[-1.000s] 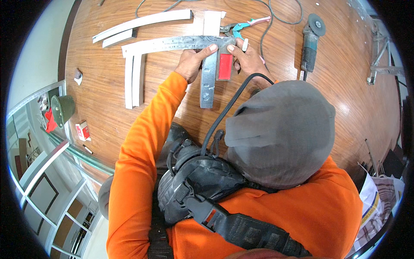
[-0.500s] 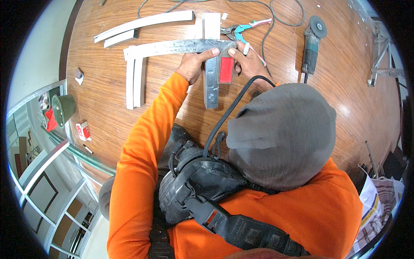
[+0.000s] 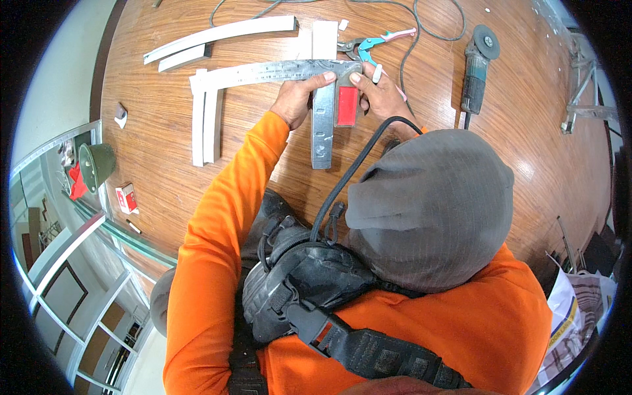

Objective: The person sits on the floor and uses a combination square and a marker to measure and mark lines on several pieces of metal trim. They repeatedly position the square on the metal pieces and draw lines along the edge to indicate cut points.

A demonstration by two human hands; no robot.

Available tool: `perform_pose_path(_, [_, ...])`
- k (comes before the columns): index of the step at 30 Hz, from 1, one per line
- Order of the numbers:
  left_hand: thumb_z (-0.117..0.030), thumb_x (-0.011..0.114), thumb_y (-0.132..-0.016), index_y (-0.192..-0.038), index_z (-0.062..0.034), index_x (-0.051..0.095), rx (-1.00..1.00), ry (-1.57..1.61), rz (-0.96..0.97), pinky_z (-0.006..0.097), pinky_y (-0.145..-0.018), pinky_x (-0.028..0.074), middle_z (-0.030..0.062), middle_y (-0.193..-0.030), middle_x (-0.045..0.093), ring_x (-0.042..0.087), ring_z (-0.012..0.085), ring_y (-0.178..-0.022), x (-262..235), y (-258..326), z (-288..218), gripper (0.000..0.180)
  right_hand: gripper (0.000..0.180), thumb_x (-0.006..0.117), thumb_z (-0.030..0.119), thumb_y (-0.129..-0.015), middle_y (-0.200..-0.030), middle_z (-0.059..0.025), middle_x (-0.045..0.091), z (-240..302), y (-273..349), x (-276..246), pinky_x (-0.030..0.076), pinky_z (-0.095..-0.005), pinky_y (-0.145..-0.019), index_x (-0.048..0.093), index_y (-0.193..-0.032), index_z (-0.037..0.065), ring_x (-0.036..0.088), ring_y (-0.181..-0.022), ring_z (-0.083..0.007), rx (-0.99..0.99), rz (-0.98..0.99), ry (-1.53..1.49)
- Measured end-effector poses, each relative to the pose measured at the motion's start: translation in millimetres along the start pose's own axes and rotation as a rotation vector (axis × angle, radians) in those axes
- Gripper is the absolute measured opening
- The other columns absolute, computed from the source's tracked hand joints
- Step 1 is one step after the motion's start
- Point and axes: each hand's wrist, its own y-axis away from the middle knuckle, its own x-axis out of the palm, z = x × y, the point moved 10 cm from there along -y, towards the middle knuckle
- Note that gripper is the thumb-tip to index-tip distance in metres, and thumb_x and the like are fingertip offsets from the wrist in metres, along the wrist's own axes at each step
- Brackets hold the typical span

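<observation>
On the wooden floor, a grinder lies at the upper right, its disc facing up. A dark cord loops near the top, to the left of it. At the far right stands a metal frame. Below, in the lower right corner, thin rods lie near a white bag and a striped cloth.

On the left, beside a pale wall, is a green bucket, with a red cloth just beside it. Nearer sit a red-and-white box and a short pen-like stick. White-framed panes fill the lower left.
</observation>
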Motion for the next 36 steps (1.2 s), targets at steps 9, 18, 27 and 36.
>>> perform_pose_path(9, [-0.023,0.077,-0.085,-0.121,-0.0001,0.059,-0.022,0.014,0.027,0.035,-0.093,0.05,0.0106,-0.111,0.066,0.063,0.0208,-0.102,1,3,2,0.047,0.036,0.054,0.039,-0.102,-0.081,0.002,0.057,3,-2,1,0.042,-0.0218,-0.057,0.06,-0.122,0.009,0.048,-0.062,-0.0067,-0.04,0.019,0.017])
perform_pose_path(18, [-0.03,0.081,-0.084,-0.118,0.0049,0.061,0.026,0.001,-0.119,0.037,-0.082,0.054,0.0139,-0.108,0.068,0.066,0.021,-0.096,-9,10,9,0.053,0.031,0.051,0.022,-0.104,-0.099,-0.0043,0.066,16,4,4,0.049,-0.0275,-0.072,0.06,-0.127,0.003,0.059,-0.087,-0.0105,-0.058,-0.006,-0.022])
perform_pose_path(27, [-0.033,0.079,-0.085,-0.106,0.0081,0.065,-0.011,-0.006,-0.148,0.03,-0.066,0.055,0.0135,-0.091,0.07,0.067,0.0176,-0.074,-8,7,14,0.048,0.032,0.051,0.019,-0.104,-0.105,-0.0043,0.066,9,5,7,0.048,-0.0279,-0.074,0.057,-0.131,0.004,0.058,-0.091,-0.0116,0.056,0.029,-0.107])
perform_pose_path(36, [-0.038,0.079,-0.085,-0.103,0.008,0.066,0.009,-0.071,-0.171,0.03,-0.062,0.053,0.0118,-0.086,0.069,0.065,0.0162,-0.07,-13,5,16,0.051,0.027,0.054,0.033,-0.102,-0.082,0.0023,0.056,6,4,6,0.042,-0.0233,-0.058,0.061,-0.113,0.009,0.048,-0.064,-0.0069,-0.008,-0.048,-0.155])
